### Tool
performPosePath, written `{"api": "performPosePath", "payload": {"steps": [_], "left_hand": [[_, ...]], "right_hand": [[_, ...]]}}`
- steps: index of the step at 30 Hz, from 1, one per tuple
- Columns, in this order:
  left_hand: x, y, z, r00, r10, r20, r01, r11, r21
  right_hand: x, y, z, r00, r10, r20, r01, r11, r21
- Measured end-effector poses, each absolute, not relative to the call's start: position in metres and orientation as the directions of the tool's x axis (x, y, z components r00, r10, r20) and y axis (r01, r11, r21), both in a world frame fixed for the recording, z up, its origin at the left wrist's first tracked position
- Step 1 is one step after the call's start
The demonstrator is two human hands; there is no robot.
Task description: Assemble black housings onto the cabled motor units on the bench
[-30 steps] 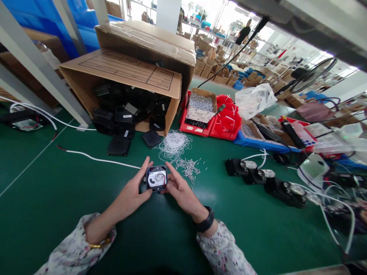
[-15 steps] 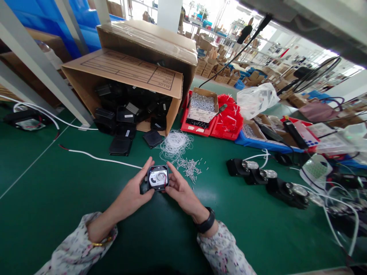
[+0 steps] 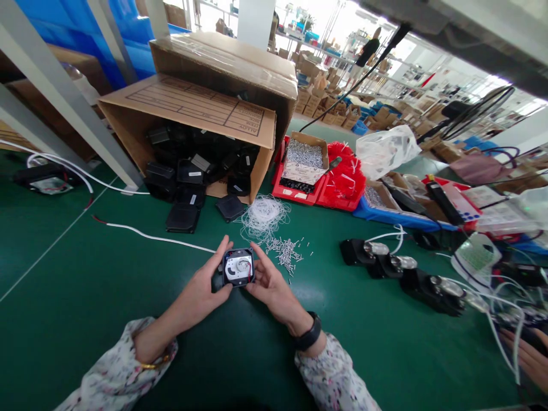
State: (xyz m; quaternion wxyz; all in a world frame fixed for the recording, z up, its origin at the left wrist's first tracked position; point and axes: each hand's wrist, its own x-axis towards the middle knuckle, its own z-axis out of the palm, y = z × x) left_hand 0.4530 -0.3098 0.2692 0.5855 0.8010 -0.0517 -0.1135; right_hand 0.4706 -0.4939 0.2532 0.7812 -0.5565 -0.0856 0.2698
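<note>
Between my two hands is a small black square housing (image 3: 238,267), its open face toward me. Inside it show a white plate, a round part and thin red and black wires. My left hand (image 3: 206,285) grips its left side, thumb at the lower edge. My right hand (image 3: 270,285) closes on the right side, thumb near the lower right corner. A white cable (image 3: 158,238) with a bared red-and-black wire end runs leftward from the housing. Just beyond my right fingers lie a pile of small screws (image 3: 286,252) and a tangle of thin clear strands (image 3: 265,216).
A cardboard box (image 3: 188,108) on its side holds several black housings, some spilling out before it. Red bins (image 3: 295,197) and a blue bin (image 3: 377,213) line the back. Black lamp units (image 3: 355,252) with white cables stand right. Another person's hand (image 3: 528,357) is at the right edge.
Another person's hand has come into view at the lower right edge. My hands still hold the housing, with only a slight shift of the thumbs. The whole view has shifted a little.
</note>
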Motion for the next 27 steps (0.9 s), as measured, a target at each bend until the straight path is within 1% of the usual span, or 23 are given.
{"api": "performPosePath", "payload": {"steps": [5, 7, 11, 14, 16, 18, 20, 22, 25, 27], "left_hand": [[0.449, -0.309, 0.268, 0.970, -0.224, -0.092, -0.002, -0.387, 0.922], [0.447, -0.308, 0.263, 0.970, -0.235, -0.067, -0.034, -0.402, 0.915], [0.444, -0.303, 0.254, 0.976, -0.215, -0.025, -0.070, -0.423, 0.903], [0.443, -0.300, 0.249, 0.970, -0.237, 0.047, -0.149, -0.436, 0.888], [0.443, -0.299, 0.247, 0.961, -0.262, 0.094, -0.202, -0.429, 0.880], [0.444, -0.298, 0.248, 0.955, -0.274, 0.110, -0.223, -0.426, 0.877], [0.445, -0.297, 0.249, 0.954, -0.278, 0.108, -0.224, -0.430, 0.875], [0.445, -0.297, 0.250, 0.955, -0.276, 0.107, -0.222, -0.429, 0.876], [0.445, -0.297, 0.250, 0.954, -0.277, 0.112, -0.225, -0.417, 0.880], [0.445, -0.297, 0.249, 0.952, -0.282, 0.121, -0.234, -0.408, 0.882]], "right_hand": [[0.467, -0.492, 0.258, 0.832, 0.527, -0.170, -0.339, 0.241, -0.910], [0.466, -0.491, 0.258, 0.823, 0.541, -0.174, -0.350, 0.241, -0.905], [0.467, -0.498, 0.258, 0.798, 0.576, -0.175, -0.354, 0.214, -0.910], [0.476, -0.509, 0.262, 0.772, 0.604, -0.196, -0.329, 0.116, -0.937], [0.488, -0.512, 0.266, 0.807, 0.556, -0.200, -0.258, 0.028, -0.966], [0.501, -0.510, 0.270, 0.856, 0.486, -0.175, -0.163, -0.068, -0.984], [0.515, -0.505, 0.273, 0.872, 0.468, -0.144, -0.077, -0.158, -0.984], [0.525, -0.500, 0.276, 0.849, 0.510, -0.137, -0.027, -0.218, -0.976], [0.534, -0.495, 0.284, 0.787, 0.591, -0.176, -0.016, -0.265, -0.964], [0.537, -0.495, 0.291, 0.762, 0.622, -0.181, 0.042, -0.325, -0.945]]}}
